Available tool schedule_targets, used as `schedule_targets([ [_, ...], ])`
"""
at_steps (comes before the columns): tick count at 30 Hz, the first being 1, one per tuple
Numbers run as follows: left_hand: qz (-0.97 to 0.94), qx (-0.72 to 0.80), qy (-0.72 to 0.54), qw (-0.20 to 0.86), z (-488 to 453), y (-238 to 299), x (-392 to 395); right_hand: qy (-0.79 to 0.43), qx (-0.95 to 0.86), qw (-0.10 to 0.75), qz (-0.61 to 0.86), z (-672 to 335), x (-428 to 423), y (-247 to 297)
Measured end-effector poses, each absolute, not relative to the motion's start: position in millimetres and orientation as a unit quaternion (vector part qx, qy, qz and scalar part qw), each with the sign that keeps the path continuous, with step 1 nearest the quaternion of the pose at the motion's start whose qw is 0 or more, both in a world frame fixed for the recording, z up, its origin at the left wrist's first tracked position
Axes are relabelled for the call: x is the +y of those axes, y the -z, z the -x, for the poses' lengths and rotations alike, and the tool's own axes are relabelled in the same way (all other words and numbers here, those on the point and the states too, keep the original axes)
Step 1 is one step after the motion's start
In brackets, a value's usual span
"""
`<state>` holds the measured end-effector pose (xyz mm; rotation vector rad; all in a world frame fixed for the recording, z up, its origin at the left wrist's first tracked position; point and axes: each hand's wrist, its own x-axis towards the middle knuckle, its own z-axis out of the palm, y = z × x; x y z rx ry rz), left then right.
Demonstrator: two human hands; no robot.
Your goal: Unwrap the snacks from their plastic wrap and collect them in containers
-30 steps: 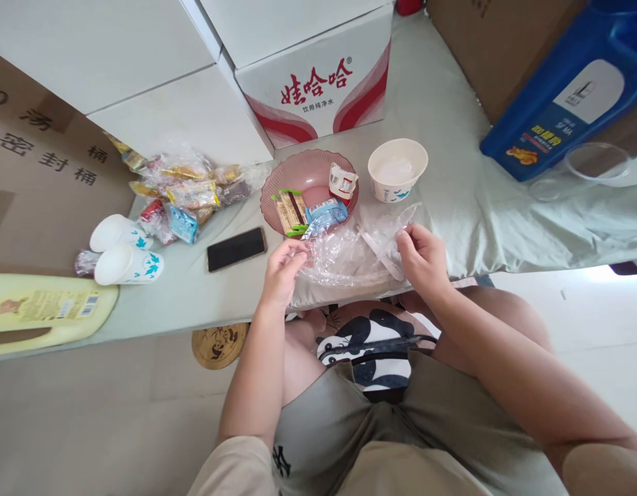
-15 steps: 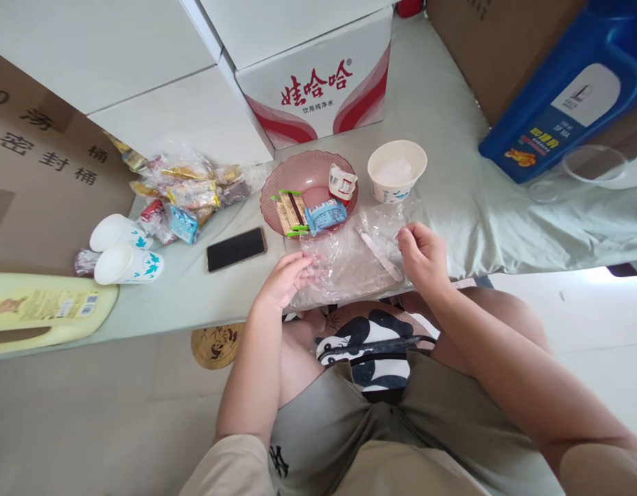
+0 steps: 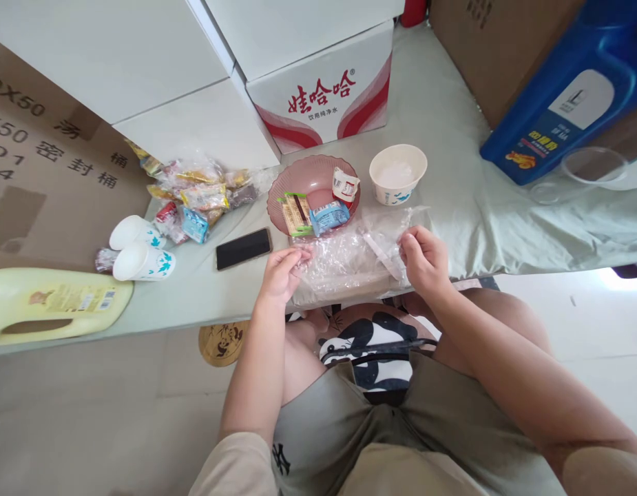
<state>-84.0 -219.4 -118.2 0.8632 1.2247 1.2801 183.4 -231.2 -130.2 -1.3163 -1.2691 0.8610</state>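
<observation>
A crumpled clear plastic bag [image 3: 352, 258] lies at the near edge of the cloth-covered table [image 3: 452, 200], with a pale flat stick [image 3: 380, 253] inside or on it. My left hand [image 3: 282, 274] pinches the bag's left edge with its fingers closed. My right hand [image 3: 424, 260] pinches the bag's right edge, fingers closed as well. Just behind the bag stands a pink glass plate [image 3: 310, 182] holding a few wrapped snacks [image 3: 326, 215]. A white paper bowl [image 3: 398, 172] stands to the plate's right.
A black phone [image 3: 244, 249] lies left of the bag. Further left are a heap of wrapped snacks [image 3: 199, 193], two tipped paper cups [image 3: 142, 260] and a yellow jug [image 3: 49, 306]. Cartons [image 3: 318, 89] line the back; a blue jug [image 3: 560, 103] and clear container [image 3: 591, 169] sit at right.
My left hand let the bag's edge drop, then took hold of it again a little higher. The bag has been flattened. The view shifted slightly to the left.
</observation>
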Motion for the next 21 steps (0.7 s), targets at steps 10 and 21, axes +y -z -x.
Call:
schedule_targets([
  [10,-0.262,0.646,-0.489,0.524,81,121,-220,-0.349,-0.545,0.434,0.626,-196,-222,132],
  [21,-0.299,0.676,-0.484,0.469,73,123,-216,-0.316,-0.553,0.362,0.681,-201,-215,128],
])
